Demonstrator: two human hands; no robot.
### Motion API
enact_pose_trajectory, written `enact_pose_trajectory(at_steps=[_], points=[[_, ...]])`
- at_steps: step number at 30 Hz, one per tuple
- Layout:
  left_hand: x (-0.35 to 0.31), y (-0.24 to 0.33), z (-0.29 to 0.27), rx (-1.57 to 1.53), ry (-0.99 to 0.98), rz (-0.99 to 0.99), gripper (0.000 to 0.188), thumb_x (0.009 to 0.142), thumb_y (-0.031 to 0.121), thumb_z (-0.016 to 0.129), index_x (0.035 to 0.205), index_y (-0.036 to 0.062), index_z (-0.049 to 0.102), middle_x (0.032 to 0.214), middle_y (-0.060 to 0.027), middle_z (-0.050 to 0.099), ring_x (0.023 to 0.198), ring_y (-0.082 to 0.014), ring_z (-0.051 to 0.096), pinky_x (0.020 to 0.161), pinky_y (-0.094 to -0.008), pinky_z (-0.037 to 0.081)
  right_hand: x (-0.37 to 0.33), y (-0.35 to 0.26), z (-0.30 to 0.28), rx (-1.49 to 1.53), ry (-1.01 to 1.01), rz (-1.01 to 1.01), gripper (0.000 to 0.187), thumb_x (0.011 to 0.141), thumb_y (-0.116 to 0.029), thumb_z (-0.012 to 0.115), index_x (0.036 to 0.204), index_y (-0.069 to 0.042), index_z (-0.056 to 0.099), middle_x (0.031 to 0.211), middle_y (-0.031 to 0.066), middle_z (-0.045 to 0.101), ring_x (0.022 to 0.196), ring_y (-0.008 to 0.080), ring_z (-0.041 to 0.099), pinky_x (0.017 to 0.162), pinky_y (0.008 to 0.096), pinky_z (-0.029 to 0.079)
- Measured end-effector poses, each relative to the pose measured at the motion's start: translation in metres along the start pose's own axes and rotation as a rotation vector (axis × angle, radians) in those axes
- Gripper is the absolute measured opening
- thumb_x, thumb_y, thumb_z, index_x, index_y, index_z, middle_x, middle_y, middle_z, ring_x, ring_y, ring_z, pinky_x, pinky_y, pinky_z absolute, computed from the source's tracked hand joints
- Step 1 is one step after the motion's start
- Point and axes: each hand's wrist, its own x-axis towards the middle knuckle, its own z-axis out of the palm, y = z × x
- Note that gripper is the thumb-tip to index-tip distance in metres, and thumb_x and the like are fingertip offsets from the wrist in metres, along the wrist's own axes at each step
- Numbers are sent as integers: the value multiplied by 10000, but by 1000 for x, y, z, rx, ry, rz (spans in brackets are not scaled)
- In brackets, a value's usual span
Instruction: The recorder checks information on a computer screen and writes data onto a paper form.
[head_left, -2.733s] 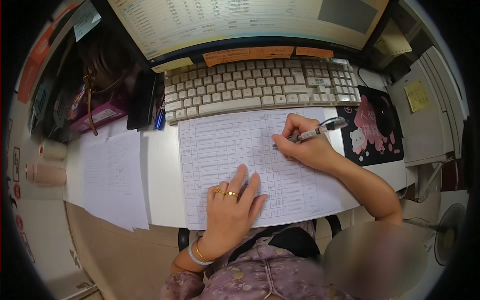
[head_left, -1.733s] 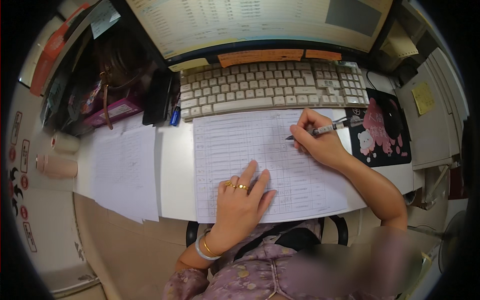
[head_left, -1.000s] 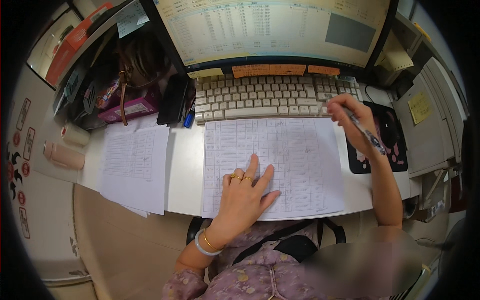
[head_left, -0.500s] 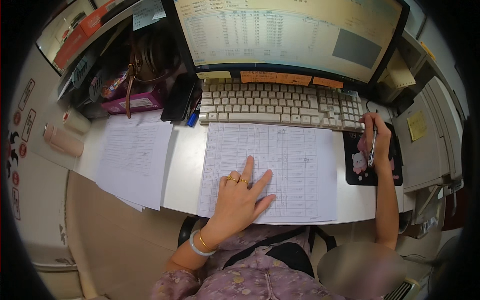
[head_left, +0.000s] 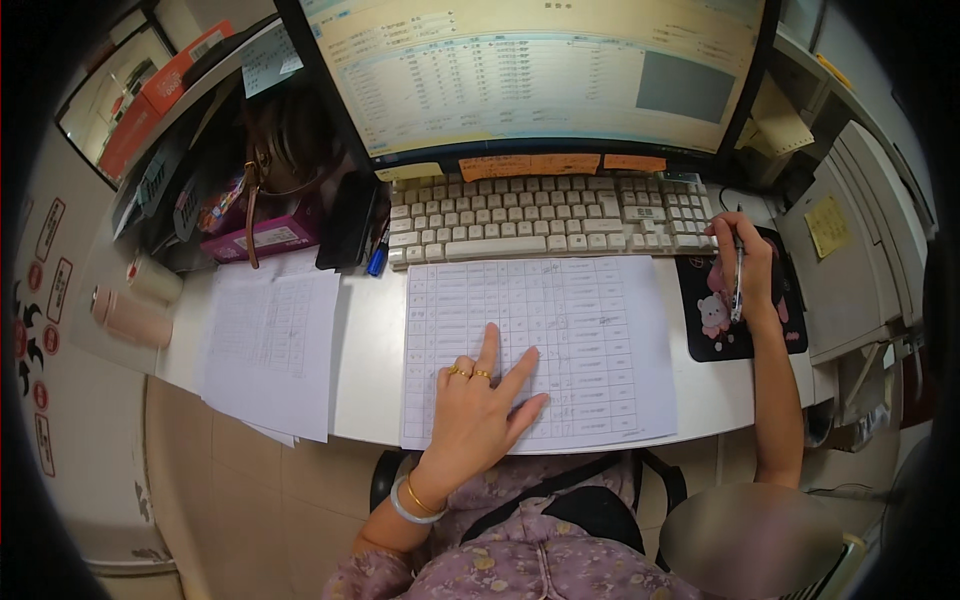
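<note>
Gold rings (head_left: 482, 374) sit on the left hand (head_left: 476, 408), which lies palm down over the form (head_left: 600, 385), fingers spread and gripping nothing. Two bangles (head_left: 408, 506) circle that wrist. The right hand (head_left: 752, 268) is partly curled, with the pen (head_left: 738, 285) held upright-looking along its fingers; its fingertips are at the right end of the keyboard (head_left: 500, 222), though whether they touch a key I cannot tell. Under that hand's forearm side spreads a dark mouse pad (head_left: 708, 341). The form rests on the white worktop (head_left: 368, 385), just in front of the keyboard. Left of it, well apart, lie papers (head_left: 262, 345), overhanging the near edge. Behind the keyboard stands the monitor (head_left: 540, 80), orange notes (head_left: 530, 165) along its lower frame. A purple box (head_left: 275, 238) and a pink bottle (head_left: 132, 318) are farther left.
</note>
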Motion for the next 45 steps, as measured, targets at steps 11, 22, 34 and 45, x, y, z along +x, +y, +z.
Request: enact_pose_trajectory(at_steps=[11,22,34,45], points=[[-1,-4,4,2,18,7,489,859,384,745,1287,156,679,1421,-294,510,848,-276,517,795,-388,423,1,3,3,-18,18,-74,124,1008,-120,606,1001,1,628,821,86,670,726,156,592,682,276,473],[-3,0,4,-14,17,-4,488,839,367,769,1282,174,694,1440,-265,511,840,-270,514,803,-380,421,-2,7,1,-24,27,-116,100,1003,-87,593,973,4,623,808,86,648,708,158,580,663,280,465],[-2,-3,5,-13,41,5,493,848,375,765,1291,174,689,1430,-269,518,848,-266,513,810,-371,419,1,3,0,37,5,50,259,1077,-204,492,957,1,598,800,54,629,704,126,514,663,271,440],[-3,0,5,-17,25,10,496,841,370,769,1286,164,691,1428,-270,519,833,-269,514,801,-379,422,-2,6,-3,47,14,69,223,1071,-191,516,986,0,593,761,44,619,689,104,520,642,250,427]])
